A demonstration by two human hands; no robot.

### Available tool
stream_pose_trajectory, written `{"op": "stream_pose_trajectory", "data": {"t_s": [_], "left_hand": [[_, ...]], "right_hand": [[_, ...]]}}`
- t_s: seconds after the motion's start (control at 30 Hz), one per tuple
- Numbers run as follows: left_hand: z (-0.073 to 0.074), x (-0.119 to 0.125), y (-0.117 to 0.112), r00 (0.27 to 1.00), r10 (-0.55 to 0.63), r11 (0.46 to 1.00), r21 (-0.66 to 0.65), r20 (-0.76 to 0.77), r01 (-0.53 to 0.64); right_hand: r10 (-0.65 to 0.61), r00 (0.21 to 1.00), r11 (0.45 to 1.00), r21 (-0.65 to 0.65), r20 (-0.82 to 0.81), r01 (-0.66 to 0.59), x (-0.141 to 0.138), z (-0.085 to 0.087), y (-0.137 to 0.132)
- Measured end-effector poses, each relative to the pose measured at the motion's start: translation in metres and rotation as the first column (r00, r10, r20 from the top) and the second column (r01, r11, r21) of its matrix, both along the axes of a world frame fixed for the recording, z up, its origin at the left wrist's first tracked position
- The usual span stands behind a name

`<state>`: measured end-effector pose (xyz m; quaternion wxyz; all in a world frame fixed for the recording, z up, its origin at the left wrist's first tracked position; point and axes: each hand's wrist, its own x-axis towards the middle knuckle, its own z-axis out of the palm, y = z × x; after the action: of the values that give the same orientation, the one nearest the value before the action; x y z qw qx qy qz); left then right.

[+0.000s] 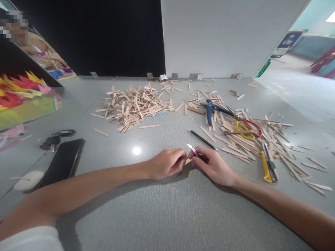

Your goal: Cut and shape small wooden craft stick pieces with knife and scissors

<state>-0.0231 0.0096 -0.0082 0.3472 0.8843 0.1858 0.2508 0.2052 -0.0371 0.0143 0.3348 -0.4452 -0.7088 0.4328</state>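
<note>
My right hand [213,165] is closed around a slim craft knife [194,150] with a purple-pink handle, its pale pointed blade angled up and left. Facing it, my left hand [169,163] is curled shut, fingertips pinched together. A bit of wooden stick [188,161] shows between the two hands, apparently pinched in my left fingers; most of it is hidden. Just beyond my right hand lies a black pen-like tool [202,139]. A yellow box cutter [268,164] rests to the right of that hand.
A heap of short wooden sticks [133,104] lies ahead, with longer sticks [243,146] to the right. Blue-handled pliers [209,111] and red-and-yellow scissors [244,129] lie on them. A phone [62,160], keys [49,142] and white mouse [28,180] sit left. A tall panel [209,38] stands behind.
</note>
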Motion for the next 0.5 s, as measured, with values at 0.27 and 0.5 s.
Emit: {"op": "stream_pose_trajectory", "data": {"t_s": [0.27, 0.5], "left_hand": [[0.0034, 0.0012, 0.0031, 0.994, 0.106, 0.982, -0.155, -0.005, -0.105], [0.0071, 0.0014, 0.0056, 0.975, 0.222, 0.938, -0.27, -0.009, -0.216]], "right_hand": [[0.106, 0.994, 0.994, -0.029, 0.015, -0.106, -0.0001, 0.0038, -0.0028], [-0.078, 0.982, 0.966, -0.257, -0.175, 0.031, -0.0005, 0.0007, -0.0007]]}}
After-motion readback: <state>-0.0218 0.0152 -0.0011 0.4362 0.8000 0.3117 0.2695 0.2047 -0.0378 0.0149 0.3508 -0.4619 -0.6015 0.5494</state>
